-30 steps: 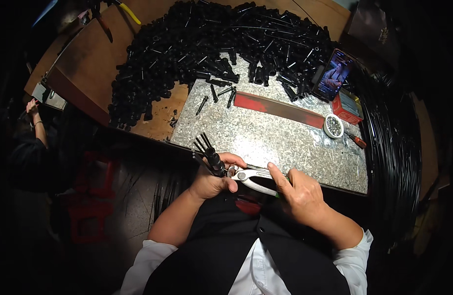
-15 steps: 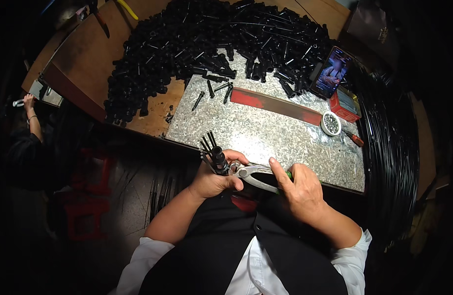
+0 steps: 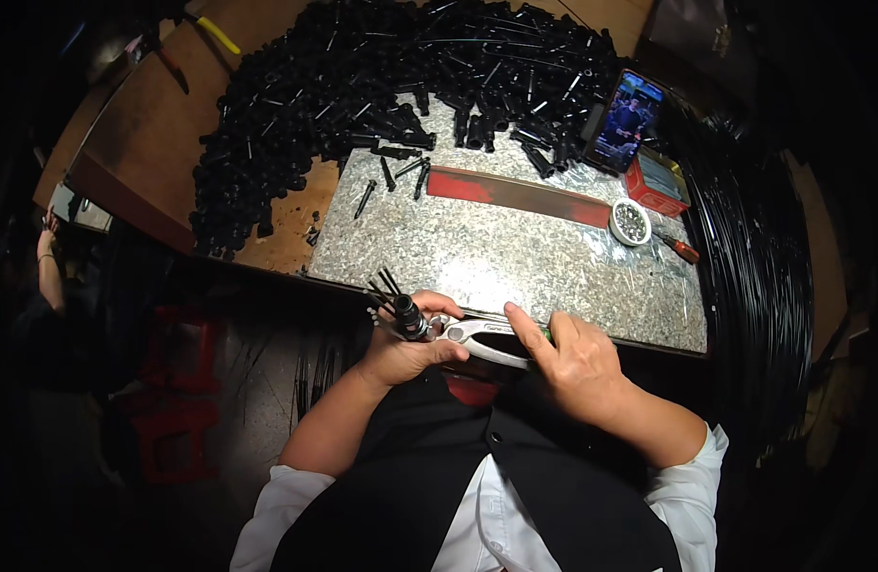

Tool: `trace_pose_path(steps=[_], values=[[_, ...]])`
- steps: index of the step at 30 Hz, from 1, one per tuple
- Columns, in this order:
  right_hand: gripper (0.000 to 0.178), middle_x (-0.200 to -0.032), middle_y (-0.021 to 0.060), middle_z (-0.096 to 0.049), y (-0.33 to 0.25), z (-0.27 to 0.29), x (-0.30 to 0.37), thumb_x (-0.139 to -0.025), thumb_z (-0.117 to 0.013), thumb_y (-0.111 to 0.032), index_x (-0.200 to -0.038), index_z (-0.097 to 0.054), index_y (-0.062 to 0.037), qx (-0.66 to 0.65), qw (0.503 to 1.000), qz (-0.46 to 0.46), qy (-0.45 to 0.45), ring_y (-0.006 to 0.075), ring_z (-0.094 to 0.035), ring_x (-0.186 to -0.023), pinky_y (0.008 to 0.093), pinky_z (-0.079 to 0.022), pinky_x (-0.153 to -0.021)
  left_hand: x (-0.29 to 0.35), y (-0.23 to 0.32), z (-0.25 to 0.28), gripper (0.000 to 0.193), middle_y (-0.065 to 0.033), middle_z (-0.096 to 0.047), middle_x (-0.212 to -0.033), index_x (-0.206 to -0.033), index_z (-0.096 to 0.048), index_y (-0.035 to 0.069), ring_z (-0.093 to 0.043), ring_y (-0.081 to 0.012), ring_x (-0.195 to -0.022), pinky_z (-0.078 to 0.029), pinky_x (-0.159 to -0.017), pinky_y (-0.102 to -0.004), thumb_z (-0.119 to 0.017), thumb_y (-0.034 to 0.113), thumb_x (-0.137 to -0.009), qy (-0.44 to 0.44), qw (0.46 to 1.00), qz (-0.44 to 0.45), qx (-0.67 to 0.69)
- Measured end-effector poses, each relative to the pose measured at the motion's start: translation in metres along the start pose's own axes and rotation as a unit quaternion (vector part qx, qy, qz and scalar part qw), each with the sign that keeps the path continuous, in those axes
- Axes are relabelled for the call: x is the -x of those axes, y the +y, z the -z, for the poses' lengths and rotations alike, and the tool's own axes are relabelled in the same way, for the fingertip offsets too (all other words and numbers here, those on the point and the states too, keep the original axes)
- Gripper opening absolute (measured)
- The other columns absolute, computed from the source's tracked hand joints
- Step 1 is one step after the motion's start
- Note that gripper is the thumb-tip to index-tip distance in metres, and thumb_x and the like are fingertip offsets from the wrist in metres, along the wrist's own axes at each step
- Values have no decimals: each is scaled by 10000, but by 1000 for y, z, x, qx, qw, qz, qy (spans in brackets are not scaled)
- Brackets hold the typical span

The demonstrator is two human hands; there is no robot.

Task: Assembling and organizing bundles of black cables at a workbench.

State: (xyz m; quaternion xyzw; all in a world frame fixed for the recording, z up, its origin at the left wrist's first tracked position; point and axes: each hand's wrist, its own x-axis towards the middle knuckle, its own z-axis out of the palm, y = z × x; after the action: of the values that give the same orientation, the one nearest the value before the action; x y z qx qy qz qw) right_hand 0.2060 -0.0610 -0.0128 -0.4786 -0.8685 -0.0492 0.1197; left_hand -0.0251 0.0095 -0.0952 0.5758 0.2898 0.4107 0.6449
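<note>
Black tubular part (image 3: 407, 315) is sitting in the left hand (image 3: 397, 360), just beyond the near edge of a speckled slab (image 3: 515, 257), as I am watching through the head view from a distance. Left-hand fingers are clamping around it, and thin black rods (image 3: 389, 279) are sticking up beside it. Right-hand fingers are curling around the handles of silver pliers (image 3: 455, 334), with the index finger of the right hand (image 3: 584, 372) lying straight out along the upper handle. The pliers' head is reaching left to the part (whether its jaws are biting it, I cannot tell).

Farther off, a heap of black parts (image 3: 296, 95) is spreading across the far side. A red-and-brown bar (image 3: 515, 198) is lying across the slab, and right of it a white bowl (image 3: 632, 242) is holding small shiny bits. An orange-handled tool (image 3: 686, 252) is resting beside the bowl; a lit phone (image 3: 627, 124) is leaning near a red box (image 3: 658, 197). At far left, a co-worker's hand (image 3: 48, 221) is showing.
</note>
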Motion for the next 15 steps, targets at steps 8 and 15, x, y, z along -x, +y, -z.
trace_pose_path(steps=[8, 15], values=[[713, -740, 81, -433, 12, 9, 1, -690, -649, -55, -1368, -433, -94, -60, 998, 0, 16, 232, -484, -614, 373, -424, -537, -4, 8, 1, 789, 74, -530, -723, -1054, -559, -9, -456, -9, -678, -330, -605, -170, -876, 464, -507, -15, 996, 31, 87], [647, -693, 63, -417, 4, 22, 13, -729, -616, -59, -1355, -462, -106, -32, 999, 18, -29, 192, -484, -573, 322, -406, -464, -3, 21, -10, 781, 63, -512, -660, -980, -597, -11, -458, -19, -614, -343, -569, -171, -869, 509, -466, -38, 996, 36, 78]])
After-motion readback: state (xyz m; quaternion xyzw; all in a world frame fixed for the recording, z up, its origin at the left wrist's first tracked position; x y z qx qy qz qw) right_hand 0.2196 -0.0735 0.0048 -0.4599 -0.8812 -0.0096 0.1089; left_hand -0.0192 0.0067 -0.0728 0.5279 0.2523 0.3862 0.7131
